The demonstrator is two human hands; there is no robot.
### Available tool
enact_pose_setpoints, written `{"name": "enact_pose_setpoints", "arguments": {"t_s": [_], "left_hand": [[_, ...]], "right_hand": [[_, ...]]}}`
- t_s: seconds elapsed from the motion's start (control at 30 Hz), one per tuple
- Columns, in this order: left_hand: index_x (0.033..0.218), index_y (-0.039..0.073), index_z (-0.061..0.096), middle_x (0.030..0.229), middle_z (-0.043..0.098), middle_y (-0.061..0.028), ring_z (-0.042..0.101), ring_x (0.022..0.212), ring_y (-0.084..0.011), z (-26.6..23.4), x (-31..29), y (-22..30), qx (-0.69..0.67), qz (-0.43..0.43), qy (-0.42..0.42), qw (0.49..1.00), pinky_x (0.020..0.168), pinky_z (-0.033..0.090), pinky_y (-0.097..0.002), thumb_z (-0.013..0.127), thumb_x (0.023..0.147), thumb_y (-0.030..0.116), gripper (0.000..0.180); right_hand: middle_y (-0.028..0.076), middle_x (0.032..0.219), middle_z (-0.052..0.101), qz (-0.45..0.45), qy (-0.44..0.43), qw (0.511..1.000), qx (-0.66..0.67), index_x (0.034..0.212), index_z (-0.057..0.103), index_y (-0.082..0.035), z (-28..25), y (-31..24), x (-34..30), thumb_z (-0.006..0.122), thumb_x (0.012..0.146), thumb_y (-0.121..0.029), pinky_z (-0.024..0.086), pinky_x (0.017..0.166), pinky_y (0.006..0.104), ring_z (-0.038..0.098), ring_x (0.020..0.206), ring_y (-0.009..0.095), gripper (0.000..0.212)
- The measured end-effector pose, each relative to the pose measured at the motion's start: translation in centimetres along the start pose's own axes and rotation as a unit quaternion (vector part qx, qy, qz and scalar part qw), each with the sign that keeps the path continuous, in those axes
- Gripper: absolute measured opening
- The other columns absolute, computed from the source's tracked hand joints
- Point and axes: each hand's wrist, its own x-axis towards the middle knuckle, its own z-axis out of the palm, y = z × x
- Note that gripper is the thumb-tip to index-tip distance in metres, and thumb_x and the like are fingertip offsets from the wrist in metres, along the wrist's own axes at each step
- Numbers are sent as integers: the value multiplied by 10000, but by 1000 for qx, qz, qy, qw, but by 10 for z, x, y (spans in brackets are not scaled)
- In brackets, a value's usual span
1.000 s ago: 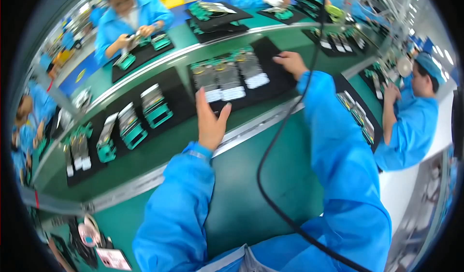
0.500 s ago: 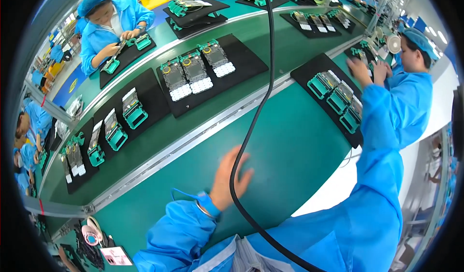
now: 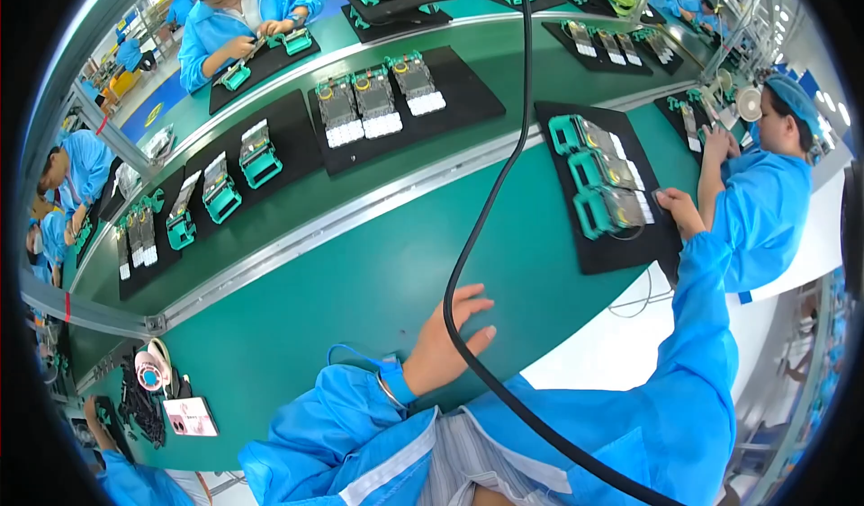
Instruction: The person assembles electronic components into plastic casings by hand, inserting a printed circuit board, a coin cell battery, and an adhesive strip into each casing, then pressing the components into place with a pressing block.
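Right hand [image 3: 681, 211]: at the right edge of a black mat [image 3: 621, 256]. Thumb and fingers sit close together there; I cannot tell from my feed whether they clamp the edge or merely touch it, since the underside is hidden. Left hand [image 3: 450, 337]: fingers apart, nothing held, over the green workbench [image 3: 378, 272], with the black cable [image 3: 527, 56] crossing in front of it.

Location: mat lies at the right end of the bench, skewed, its lower right corner apparently past the bench edge. Three circuit-board assemblies [image 3: 614, 172] lie on it in a slanting row.

Handling (my estimate): mat light, thin, perhaps semi-rigid; low slip if the surface is as matte as it looks. Assemblies light but fragile, probably loose, so any tilt may slide them. I would take the mat by its bare borders, one hand per side, level. For a single unit I would hold the green frame [image 3: 580, 214], never the board face.

Materials: frames look like moulded plastic, rounded loops with open centres. Boards dark grey, rectangular, with small yellowish details; white pieces [image 3: 637, 175] at their right ends. Bench top smooth, faintly glossy.
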Motion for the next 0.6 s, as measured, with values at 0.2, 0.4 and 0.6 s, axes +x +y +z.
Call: {"name": "enact_pose_setpoints", "arguments": {"t_s": [0.2,0.4,0.6], "left_hand": [[1435,100,324,1381,411,-139,477,1233,-230,-2,5,2,-314,-172,-43,933,1003,401,-325,595,914,122,588],[1392,106,382,1233,509,-84,536,1081,-167,-27,-19,-1,-298,-260,87,914,917,460,-305,567,906,60,521],[1345,39,425,1260,515,-88,496,1166,-181,-88,-106,-6,-181,-212,203,939,977,427,-300,538,839,-106,539]], "right_hand": [[-59,736,514,-35,-97,993,66,807,610,-44,103,-44,-163,624,881,-150,335,653,207,424,704,41,130],[1,769,599,-3,-159,960,229,883,617,-10,230,-70,-300,647,880,-116,424,620,220,532,684,73,109],[106,811,671,30,-439,878,191,940,583,-20,239,-110,-327,579,922,-122,524,753,336,661,801,196,103]]}}
